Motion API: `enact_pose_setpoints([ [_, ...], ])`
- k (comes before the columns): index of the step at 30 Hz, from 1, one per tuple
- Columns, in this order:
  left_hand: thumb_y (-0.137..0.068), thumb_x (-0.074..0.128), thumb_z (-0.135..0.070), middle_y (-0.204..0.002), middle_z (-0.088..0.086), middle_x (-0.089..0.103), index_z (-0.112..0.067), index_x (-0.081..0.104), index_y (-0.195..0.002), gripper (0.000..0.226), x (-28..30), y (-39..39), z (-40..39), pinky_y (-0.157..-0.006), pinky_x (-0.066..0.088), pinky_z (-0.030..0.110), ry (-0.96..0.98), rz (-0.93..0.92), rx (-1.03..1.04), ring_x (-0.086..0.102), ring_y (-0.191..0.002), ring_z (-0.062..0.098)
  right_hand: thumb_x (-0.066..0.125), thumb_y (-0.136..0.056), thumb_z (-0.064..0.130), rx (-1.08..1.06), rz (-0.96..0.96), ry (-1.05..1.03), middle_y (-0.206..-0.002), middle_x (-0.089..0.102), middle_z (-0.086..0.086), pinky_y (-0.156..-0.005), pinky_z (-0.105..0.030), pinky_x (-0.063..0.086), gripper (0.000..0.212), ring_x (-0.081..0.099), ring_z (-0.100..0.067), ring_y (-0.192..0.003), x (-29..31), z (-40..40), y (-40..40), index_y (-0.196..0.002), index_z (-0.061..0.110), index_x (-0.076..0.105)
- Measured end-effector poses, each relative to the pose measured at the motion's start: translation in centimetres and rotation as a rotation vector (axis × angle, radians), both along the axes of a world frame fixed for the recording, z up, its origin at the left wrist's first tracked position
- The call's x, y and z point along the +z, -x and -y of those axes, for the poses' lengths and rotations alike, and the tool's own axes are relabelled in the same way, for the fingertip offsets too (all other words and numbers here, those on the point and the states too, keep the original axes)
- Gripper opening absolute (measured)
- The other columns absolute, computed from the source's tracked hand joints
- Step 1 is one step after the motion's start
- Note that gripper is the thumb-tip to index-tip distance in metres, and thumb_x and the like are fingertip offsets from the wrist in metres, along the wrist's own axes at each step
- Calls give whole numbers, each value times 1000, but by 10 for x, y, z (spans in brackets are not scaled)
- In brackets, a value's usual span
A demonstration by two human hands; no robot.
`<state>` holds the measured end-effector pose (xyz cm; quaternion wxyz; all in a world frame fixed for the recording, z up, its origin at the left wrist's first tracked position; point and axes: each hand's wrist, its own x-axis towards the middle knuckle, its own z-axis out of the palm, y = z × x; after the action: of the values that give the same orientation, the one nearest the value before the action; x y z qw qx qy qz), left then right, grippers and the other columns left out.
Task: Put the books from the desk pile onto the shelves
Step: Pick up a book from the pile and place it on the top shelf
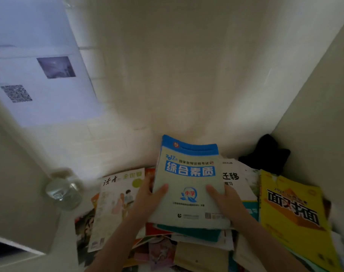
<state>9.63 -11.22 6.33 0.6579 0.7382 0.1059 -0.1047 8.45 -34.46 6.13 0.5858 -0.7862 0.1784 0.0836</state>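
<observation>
Head view, looking down, close over desk pile (196,242)

1. A study corner in a home or dorm: a desk pile of exam-prep books (188,185) and magazines (116,203) at 6 o'clock.
2. Plain white wall (186,75) at 12 o'clock; printed notice (35,75) at 10 o'clock.

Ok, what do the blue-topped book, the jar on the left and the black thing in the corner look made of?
Blue-topped book: paper, soft matt cover by the look; it bows slightly between the left hand and right hand. Jar: clear glass or hard plastic, see-through with bright glints; blur leaves it open. Black thing: probably soft cloth, slumped and without shine, too dark to be sure.
</observation>
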Motion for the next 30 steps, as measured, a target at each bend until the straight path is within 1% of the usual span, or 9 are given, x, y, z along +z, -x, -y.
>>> enact_pose_setpoints([
  [4, -81, 73, -42, -111, 4, 66, -24, 52, -117, 45, -49, -17, 16, -75, 61, 42, -168, -66, -84, 70, -89, 21, 64, -92, 28, -8, -24, 112, -99, 74, -5, -51, -10, 49, 22, 67, -5, -74, -36, 17, 0, -108, 13, 68],
  [6, -76, 71, -54, -124, 4, 56, -29, 52, -116, 50, -67, -23, 19, -91, 53, 47, -329, -79, -129, 59, -111, 26, 64, -92, 27, -15, -36, 125, -99, 74, -5, -51, -10, 49, 19, 67, -4, -74, -48, 22, -1, -106, 14, 68],
  [8, -83, 67, -49, -135, 5, 39, -26, 50, -123, 50, -70, -23, 24, -105, 38, 44, -512, -76, -149, 37, -128, 29, 63, -92, 26, -11, -38, 150, -99, 74, -6, -53, -11, 50, 12, 66, -4, -73, -48, 30, -3, -101, 18, 67],
  [11, -83, 66, -50, -135, 4, 29, -23, 49, -128, 55, -62, -22, 43, -108, 27, 39, -704, 26, -194, 25, -130, 28, 61, -93, 28, 3, -62, 209, -97, 73, -3, -56, -15, 49, 13, 67, -7, -76, -39, 55, -7, -103, 20, 65],
  [15, -84, 69, -39, -121, -2, 38, -15, 49, -119, 47, -58, -25, 89, -94, 39, 26, -488, 52, -257, 41, -115, 15, 63, -93, 28, -58, -113, 270, -96, 71, -4, -55, -22, 49, 19, 67, -13, -75, -26, 101, -15, -109, 17, 65],
  [19, -87, 67, -31, -121, 4, 49, -14, 49, -115, 38, -65, -26, 124, -90, 50, 31, -336, -115, -246, 54, -104, 17, 61, -93, 26, 26, -208, 437, -121, 66, -11, -79, -34, 51, 34, 64, -27, -100, -41, 128, -26, -125, 13, 58],
  [22, -89, 66, -20, -115, 5, 59, -14, 42, -112, 33, -69, -25, 137, -85, 55, 34, -149, -210, -148, 60, -99, 18, 59, -95, 27, 106, -271, 535, -132, 59, -11, -93, -35, 47, 42, 57, -29, -118, -51, 126, -34, -133, 12, 49],
  [26, -89, 66, -14, -114, 4, 59, -16, 33, -117, 43, -69, -22, 148, -88, 56, 42, 11, -261, -36, 62, -100, 22, 61, -92, 38, 131, -333, 596, -134, 56, -11, -92, -33, 47, 52, 56, -28, -119, -48, 118, -42, -133, 11, 45],
  [30, -87, 69, -12, -108, 1, 59, -21, 36, -118, 46, -61, -15, 124, -68, 57, 29, 27, -217, 4, 62, -92, 15, 73, -84, 28, 94, -307, 471, -128, 61, -7, -90, -34, 53, 49, 62, -27, -112, -45, 111, -42, -126, 10, 53],
])
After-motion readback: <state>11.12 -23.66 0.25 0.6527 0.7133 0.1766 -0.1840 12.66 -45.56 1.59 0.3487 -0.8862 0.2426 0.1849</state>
